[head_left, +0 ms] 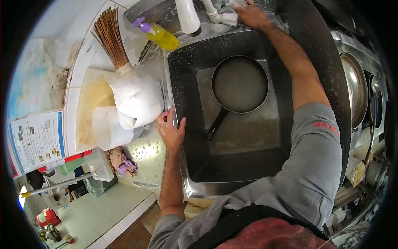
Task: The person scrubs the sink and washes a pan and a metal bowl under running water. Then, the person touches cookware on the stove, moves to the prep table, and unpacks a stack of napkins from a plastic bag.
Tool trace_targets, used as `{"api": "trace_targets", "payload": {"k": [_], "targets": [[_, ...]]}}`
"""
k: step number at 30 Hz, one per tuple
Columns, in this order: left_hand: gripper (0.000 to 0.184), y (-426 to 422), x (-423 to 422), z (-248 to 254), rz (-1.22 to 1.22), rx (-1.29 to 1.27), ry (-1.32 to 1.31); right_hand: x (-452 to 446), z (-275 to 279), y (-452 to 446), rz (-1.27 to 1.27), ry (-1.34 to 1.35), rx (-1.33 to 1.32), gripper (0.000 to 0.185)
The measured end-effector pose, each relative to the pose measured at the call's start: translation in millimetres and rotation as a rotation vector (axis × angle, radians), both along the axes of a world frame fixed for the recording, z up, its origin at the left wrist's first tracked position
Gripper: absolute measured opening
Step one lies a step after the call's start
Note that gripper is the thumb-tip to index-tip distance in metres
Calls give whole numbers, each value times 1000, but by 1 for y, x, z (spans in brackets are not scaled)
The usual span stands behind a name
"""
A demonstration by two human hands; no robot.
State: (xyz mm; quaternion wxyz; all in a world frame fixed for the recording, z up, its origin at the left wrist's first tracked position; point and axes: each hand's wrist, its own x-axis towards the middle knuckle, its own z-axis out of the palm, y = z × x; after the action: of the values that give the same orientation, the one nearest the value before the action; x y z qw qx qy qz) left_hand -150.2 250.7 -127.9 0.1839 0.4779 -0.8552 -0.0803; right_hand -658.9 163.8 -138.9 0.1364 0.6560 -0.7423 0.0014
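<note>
My left hand [171, 129] rests on the left rim of the sink [181, 166], its fingers apart and nothing in it. At the far right corner of the sink, my right hand [250, 15] is beside the white faucet [219, 18], over something whitish and sudsy that I cannot make out. A black frying pan [240, 84] with cloudy liquid in it sits in the sink basin, its handle pointing toward the lower left. Behind my left hand stands a white plastic container [139, 97].
A soap bottle [163, 37] with a purple pump stands at the sink's back left corner. A stick brush [111, 39] rises from the white container. Crumpled cloths [123, 162] lie left of the sink. At the right are a metal pan lid [352, 89] and a ladle [375, 86].
</note>
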Motion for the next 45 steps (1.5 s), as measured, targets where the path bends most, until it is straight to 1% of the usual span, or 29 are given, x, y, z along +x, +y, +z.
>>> {"api": "trace_targets", "payload": {"k": [1, 3, 4, 6, 7, 8, 10, 11, 13, 14, 16, 17, 18, 20, 21, 23, 24, 26, 27, 29, 30, 32, 33, 34, 36, 37, 41, 43, 45], "targets": [[55, -1, 3, 3, -11, -2, -13, 0, 6, 13, -5, -10, -4, 40], [56, -1, 2, 8, -11, -17, -26, 2, 30, 45, 179, -40, -237, 36], [57, 0, 0, 9, -16, -18, -23, 17, 47, 54, 179, -39, -238, 36], [59, -2, -7, 7, 1, -58, -57, 40, 77, 62, 29, -20, -143, 34], [59, -1, -7, 8, 2, -43, -60, 34, 68, 44, 224, 182, -146, 32], [59, 0, -4, 8, 4, -30, -70, 31, 54, 35, 234, 176, -141, 32], [59, 0, -1, 9, 4, -11, -65, 41, 57, 24, -94, -96, 31, 33], [59, 0, -4, 9, -2, 4, -51, 32, 52, 25, -100, -95, 30, 33], [59, -2, 0, 4, -25, -25, -33, 19, 30, 20, 95, 111, -74, 32], [58, -1, 6, 3, -39, -48, -15, 16, 23, 24, 107, 98, -80, 32], [59, -3, 3, 8, -28, -38, -20, 16, 31, 42, 107, 62, -297, 29], [60, -2, 0, 8, -2, -25, -49, 21, 34, 46, 117, 188, -352, 26], [61, 0, -2, 8, 21, -9, -75, 25, 36, 45, 118, 192, -342, 26], [63, 0, -4, 7, 40, 13, -100, 33, 42, 34, 28, 99, -172, 26], [64, 1, -4, 6, 41, 18, -116, 35, 41, 30, 26, 99, -167, 26], [64, 0, -5, 6, 38, 14, -127, 35, 45, 23, -115, 51, -13, 27], [65, 1, -4, 7, 27, 8, -133, 26, 46, 26, -123, 51, -15, 27], [65, 0, -2, 8, 18, -10, -141, 7, 49, 32, 205, 196, 161, 30], [65, 1, -2, 8, 18, -21, -143, 3, 48, 42, 201, 192, 158, 30], [65, 0, -1, 8, 15, -30, -138, 0, 52, 63, 118, 107, -489, 40], [65, -1, -2, 8, 20, -18, -135, 1, 57, 63, 121, 113, -486, 40], [65, 2, -3, 7, 23, 7, -131, 5, 63, 64, -138, 116, -808, 58], [65, 0, -4, 8, 28, -5, -135, 8, 67, 52, -246, 39, -809, 70], [65, 0, -4, 8, 35, -17, -145, 11, 66, 41, -245, 38, -808, 70], [65, 0, -4, 8, 30, -18, -144, 19, 60, 26, -187, -367, -1111, 72], [64, -1, -4, 8, 24, -22, -137, 24, 57, 24, -281, -272, -1042, 67], [64, 0, -2, 6, 18, -40, -132, 5, 23, 11, -223, -295, -1020, 60], [64, -1, -2, 7, 7, -30, -106, 11, 23, 34, -382, -249, -946, 52], [63, 0, -4, 9, 9, -43, -107, 1, 9, 62, -639, -472, -825, 40]]}}
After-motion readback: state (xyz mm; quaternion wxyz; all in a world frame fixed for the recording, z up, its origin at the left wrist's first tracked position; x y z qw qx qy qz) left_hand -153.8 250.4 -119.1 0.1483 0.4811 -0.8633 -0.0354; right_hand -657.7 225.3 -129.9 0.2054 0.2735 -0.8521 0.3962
